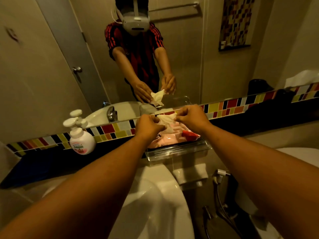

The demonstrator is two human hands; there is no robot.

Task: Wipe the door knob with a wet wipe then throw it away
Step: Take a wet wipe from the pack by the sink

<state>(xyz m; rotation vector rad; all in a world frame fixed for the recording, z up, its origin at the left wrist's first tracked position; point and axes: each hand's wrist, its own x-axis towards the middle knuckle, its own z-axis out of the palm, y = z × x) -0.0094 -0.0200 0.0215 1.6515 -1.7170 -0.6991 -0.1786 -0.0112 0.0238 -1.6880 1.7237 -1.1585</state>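
Note:
A white wet wipe [167, 121] is stretched between my two hands above a pink wipe pack [170, 139]. My left hand [148, 127] pinches its left end and my right hand [191, 118] pinches its right end. The pack lies in a clear plastic tray [177, 151] on the dark ledge under the mirror. The wipe's lower part still touches the pack's opening. The round metal door knob [77, 69] appears only as a reflection in the mirror, on the grey door at the left.
A white pump soap bottle [81, 138] stands on the ledge at left. The white sink basin [151, 204] lies below my arms. A coloured tile strip [224, 106] runs along the mirror's base. A spray hose [219, 190] hangs at lower right.

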